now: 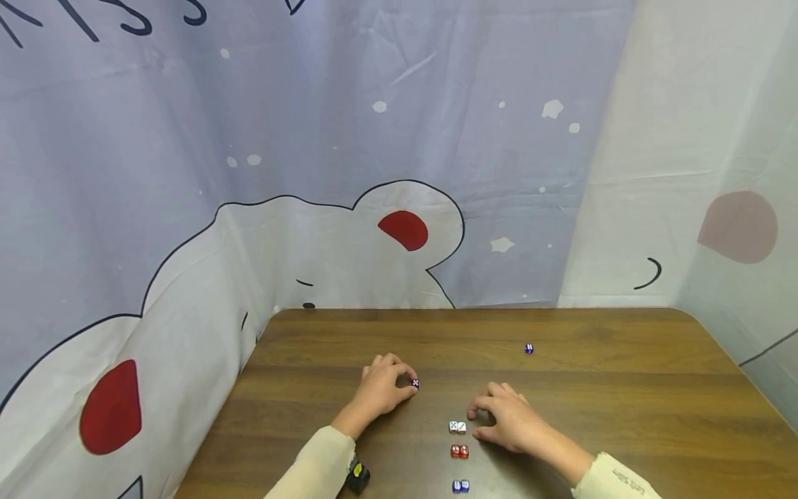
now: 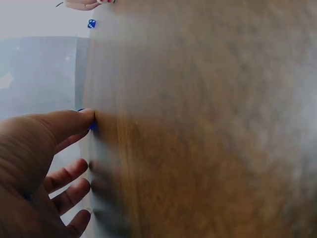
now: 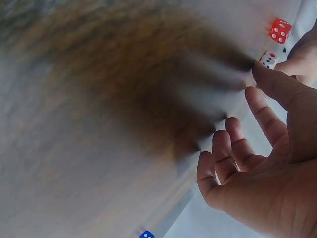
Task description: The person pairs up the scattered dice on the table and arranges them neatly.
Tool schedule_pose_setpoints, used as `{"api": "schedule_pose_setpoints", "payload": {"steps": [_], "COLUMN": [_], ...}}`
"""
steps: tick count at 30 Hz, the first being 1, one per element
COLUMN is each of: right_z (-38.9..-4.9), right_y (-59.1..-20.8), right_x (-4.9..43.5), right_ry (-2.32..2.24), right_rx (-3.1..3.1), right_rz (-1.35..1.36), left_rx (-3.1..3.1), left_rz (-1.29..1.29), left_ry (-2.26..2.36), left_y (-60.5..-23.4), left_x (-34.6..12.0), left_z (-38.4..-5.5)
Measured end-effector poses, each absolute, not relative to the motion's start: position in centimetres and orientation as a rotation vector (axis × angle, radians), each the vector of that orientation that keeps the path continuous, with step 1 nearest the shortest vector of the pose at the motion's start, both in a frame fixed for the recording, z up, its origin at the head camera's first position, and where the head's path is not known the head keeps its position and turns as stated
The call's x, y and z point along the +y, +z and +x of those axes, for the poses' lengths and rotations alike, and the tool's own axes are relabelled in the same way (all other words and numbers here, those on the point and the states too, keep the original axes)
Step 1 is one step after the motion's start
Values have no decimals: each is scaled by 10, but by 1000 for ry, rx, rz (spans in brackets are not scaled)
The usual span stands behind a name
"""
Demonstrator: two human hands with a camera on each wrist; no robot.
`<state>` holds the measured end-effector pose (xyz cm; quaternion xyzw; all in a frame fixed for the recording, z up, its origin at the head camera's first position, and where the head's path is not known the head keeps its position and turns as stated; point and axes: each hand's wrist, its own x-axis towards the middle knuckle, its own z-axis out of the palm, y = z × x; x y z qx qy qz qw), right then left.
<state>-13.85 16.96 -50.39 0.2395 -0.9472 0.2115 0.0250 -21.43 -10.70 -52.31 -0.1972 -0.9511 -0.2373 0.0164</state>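
My left hand (image 1: 382, 383) pinches a dark blue die (image 1: 415, 383) between thumb and index finger, low over the wooden table. In the left wrist view only a sliver of that blue die (image 2: 92, 127) shows below the thumb tip. My right hand (image 1: 508, 418) rests its fingertips on the table with loosely bent fingers and nothing in them. Just left of its thumb sits a pair of white dice (image 1: 458, 427), side by side. Nearer the front lie a pair of red dice (image 1: 460, 451) and a pair of blue dice (image 1: 460, 486), forming a column with the white ones.
A single blue die (image 1: 528, 348) lies farther back on the table (image 1: 623, 388), right of centre. A black object with a yellow mark (image 1: 358, 477) is by my left sleeve. Behind the table's back edge hangs a printed curtain (image 1: 299, 125).
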Motion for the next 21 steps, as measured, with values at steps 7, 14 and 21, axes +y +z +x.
{"api": "schedule_pose_setpoints", "payload": {"steps": [7,14,21], "right_z": [-140,-144,-149], "right_y": [-504,-505,-504], "right_x": [174,180,186], "right_ry": [649,645,652], "right_rx": [-2930,-2939,-2953], "right_rz": [709,669,618], "left_rx": [-2944,-2941,-2945], "left_rz": [-638,-660,-673], "left_ry": [-718,-715,-719], "left_y": [-523,-524,-524], "left_x": [-102,-98,-94], "left_z": [-211,-209,-207]}}
